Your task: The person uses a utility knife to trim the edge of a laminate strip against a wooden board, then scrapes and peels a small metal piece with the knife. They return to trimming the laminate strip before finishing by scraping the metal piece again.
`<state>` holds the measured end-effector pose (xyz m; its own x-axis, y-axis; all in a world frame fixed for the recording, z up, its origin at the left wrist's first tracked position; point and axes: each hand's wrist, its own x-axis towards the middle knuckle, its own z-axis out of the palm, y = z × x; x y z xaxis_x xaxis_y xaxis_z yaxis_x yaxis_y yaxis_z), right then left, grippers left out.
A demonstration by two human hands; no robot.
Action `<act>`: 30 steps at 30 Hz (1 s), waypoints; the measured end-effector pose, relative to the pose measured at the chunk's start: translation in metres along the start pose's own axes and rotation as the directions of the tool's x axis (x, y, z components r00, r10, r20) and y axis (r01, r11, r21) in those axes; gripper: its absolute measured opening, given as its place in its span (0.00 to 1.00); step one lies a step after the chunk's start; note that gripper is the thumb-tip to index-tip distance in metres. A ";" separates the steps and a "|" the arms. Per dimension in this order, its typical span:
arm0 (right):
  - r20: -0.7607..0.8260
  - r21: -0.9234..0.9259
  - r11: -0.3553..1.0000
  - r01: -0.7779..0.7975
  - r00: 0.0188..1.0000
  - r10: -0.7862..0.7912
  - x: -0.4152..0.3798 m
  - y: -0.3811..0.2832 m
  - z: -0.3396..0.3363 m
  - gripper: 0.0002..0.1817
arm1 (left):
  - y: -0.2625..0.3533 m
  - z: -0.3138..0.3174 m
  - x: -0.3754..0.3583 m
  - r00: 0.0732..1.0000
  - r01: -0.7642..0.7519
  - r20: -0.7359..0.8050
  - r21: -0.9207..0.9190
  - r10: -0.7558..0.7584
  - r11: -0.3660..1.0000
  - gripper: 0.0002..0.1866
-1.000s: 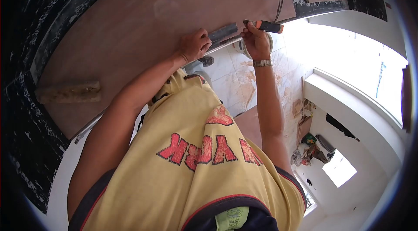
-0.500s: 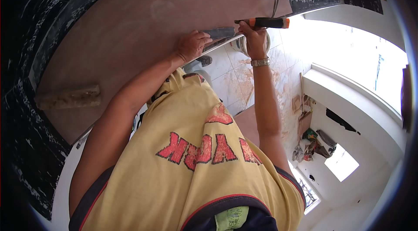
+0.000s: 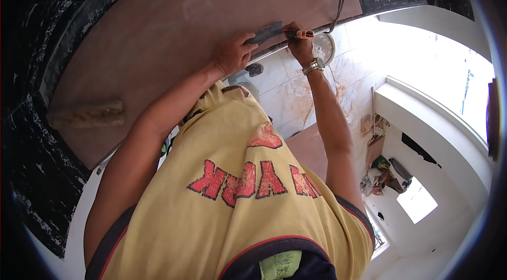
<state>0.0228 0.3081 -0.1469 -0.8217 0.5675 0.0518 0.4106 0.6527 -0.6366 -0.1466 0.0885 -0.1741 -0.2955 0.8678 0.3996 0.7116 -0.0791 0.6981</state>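
My left hand has its fingers closed on the near end of a dark grey flat strip. The strip lies at an angle close over the brown board, near its front edge. Just right of the strip's far end, my right hand grips a tool with a black-and-orange handle. The handle's butt faces right, and the dark working end is close to the strip. A metal-banded watch is on my right wrist.
A long fuzzy block rests on the board at left. Dark cables hang over the far right part. Below the edge are a round bucket and a dusty tiled floor. Bags and scraps lie by the wall.
The tool has turned in my right hand, its handle now foreshortened, and the hand has lowered slightly and moved left. The strip in my left hand has tilted, its far end raised.
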 end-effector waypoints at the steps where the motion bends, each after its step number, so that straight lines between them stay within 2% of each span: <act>1: 0.024 -0.069 0.997 0.038 0.999 -0.037 0.001 -0.006 0.002 0.11 | -0.001 0.002 0.001 1.000 -0.020 -0.011 0.002 0.020 1.000 0.13; 2: 0.051 -0.136 0.988 0.076 0.996 -0.070 0.001 -0.014 0.007 0.12 | -0.002 0.003 0.000 1.000 -0.016 0.011 0.008 0.016 1.000 0.13; 3: 0.009 -0.091 0.988 0.125 0.992 -0.124 0.000 -0.019 0.017 0.12 | 0.000 0.002 0.000 0.999 -0.012 0.031 0.015 0.011 1.000 0.14; 4: 0.050 -0.085 0.984 0.158 0.987 -0.154 0.000 -0.022 0.021 0.12 | -0.001 0.000 0.000 0.999 -0.007 0.050 0.026 0.006 1.000 0.14; 6: -0.012 -0.088 0.987 0.133 0.991 -0.134 -0.001 -0.026 0.014 0.10 | 0.000 -0.001 0.002 0.999 0.020 0.050 0.004 -0.020 1.000 0.13; 8: -0.005 -0.093 0.994 0.055 0.998 -0.055 -0.003 -0.003 0.006 0.14 | 0.003 0.000 -0.001 0.997 0.057 0.056 -0.010 -0.057 0.998 0.13; 9: -0.069 -0.082 0.996 0.019 0.997 -0.025 0.002 0.003 0.009 0.14 | 0.003 0.002 -0.001 0.996 0.072 0.060 -0.014 -0.071 0.997 0.13; 12: -0.089 -0.094 0.995 -0.013 0.996 0.005 -0.007 0.002 0.022 0.12 | 0.000 0.005 0.000 0.996 0.063 0.063 -0.005 -0.063 0.998 0.13; 13: -0.072 -0.156 0.984 0.087 0.992 -0.099 -0.011 -0.009 0.028 0.07 | -0.001 0.005 0.002 0.997 0.050 0.061 0.001 -0.050 0.999 0.14; 14: -0.159 -0.079 0.997 -0.002 0.987 -0.010 -0.017 -0.022 0.036 0.03 | -0.001 0.006 0.003 0.997 0.046 0.065 0.004 -0.046 0.999 0.14; 16: -0.289 -0.046 0.964 -0.262 0.927 0.238 -0.023 -0.026 0.046 0.06 | 0.002 0.004 0.006 0.997 0.042 0.067 0.011 -0.043 0.999 0.13; 19: -0.444 0.258 0.809 -0.528 0.679 0.585 -0.022 -0.032 0.049 0.11 | 0.006 0.008 0.014 0.995 0.075 0.061 -0.007 -0.074 0.997 0.12; 22: -0.517 0.270 0.806 -0.527 0.627 0.583 -0.025 -0.033 0.051 0.13 | 0.004 0.022 0.015 0.995 0.081 0.064 -0.048 -0.078 0.996 0.12; 23: -0.531 0.231 0.837 -0.497 0.656 0.536 -0.026 -0.031 0.050 0.14 | -0.002 0.025 0.017 0.993 0.029 0.113 -0.037 -0.025 0.999 0.13; 26: -0.577 0.155 0.818 -0.554 0.621 0.530 -0.024 -0.029 0.048 0.15 | -0.022 0.033 0.034 0.956 -0.142 0.256 -0.019 0.142 0.990 0.15; 27: -0.509 0.213 0.773 -0.598 0.607 0.610 -0.019 -0.035 0.040 0.15 | -0.025 0.026 0.046 0.936 -0.196 0.296 -0.005 0.189 0.981 0.15; 28: -0.535 0.190 0.776 -0.602 0.599 0.596 -0.019 -0.030 0.040 0.15 | -0.028 0.025 0.053 0.914 -0.250 0.333 0.012 0.232 0.968 0.16; 30: -0.581 0.143 0.784 -0.604 0.591 0.560 -0.012 -0.028 0.039 0.14 | -0.030 0.025 0.063 0.909 -0.322 0.286 0.020 0.303 0.946 0.16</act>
<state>0.0058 0.2632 -0.1593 -0.0257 0.9923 0.1209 0.7616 0.0978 -0.6407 -0.1705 0.1571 -0.1845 0.1294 0.9051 0.4049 0.7817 -0.3444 0.5200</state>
